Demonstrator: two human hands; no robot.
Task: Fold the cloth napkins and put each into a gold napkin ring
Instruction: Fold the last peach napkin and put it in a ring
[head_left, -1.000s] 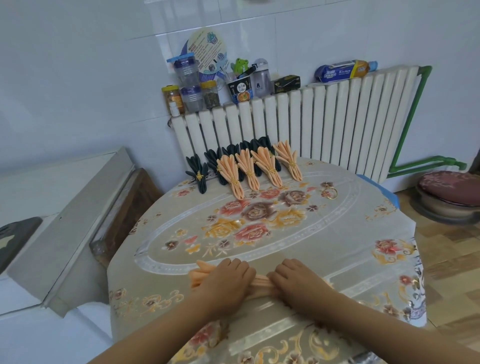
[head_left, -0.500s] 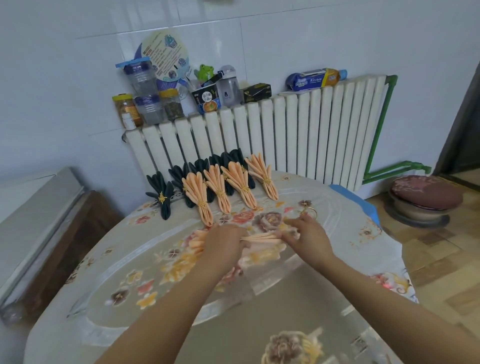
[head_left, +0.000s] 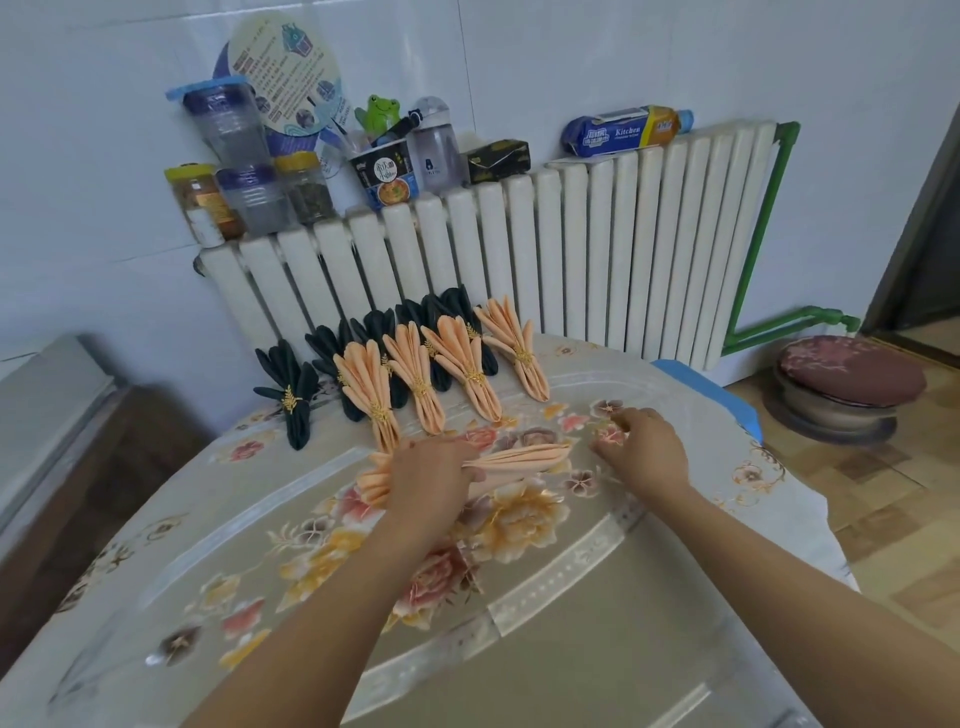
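Both forearms reach in from the bottom of the frame toward the middle of the table (head_left: 597, 613). The left hand (head_left: 428, 475) lies palm down, just left of centre, with its fingers curled round a pleated peach napkin (head_left: 519, 458) and holding its folds together. The napkin lies crosswise: its fanned end shows left of the hand and its narrow end points right, toward the right hand (head_left: 644, 449). That hand sits right of centre, palm down, fingers bent toward the tablecloth. Its fingertips are turned away from the camera, so whether they pinch anything cannot be told, and no gold ring can be made out under it among the printed flowers.

The left hand covers the middle of the napkin. Above the hands, at the far edge of the table, stand four finished peach napkins (head_left: 467, 364) in gold rings, with dark napkins (head_left: 291, 387) partly hidden behind them; the leftmost dark one stands apart. Jars (head_left: 249, 187) and a blue packet (head_left: 618, 132) sit on the white radiator (head_left: 519, 260) in the upper half.

Against half a second earlier, the right hand has let go of the napkin's narrow end and moved off to the right; the left hand keeps its hold. A second ago both hands pressed the napkin at the near edge.
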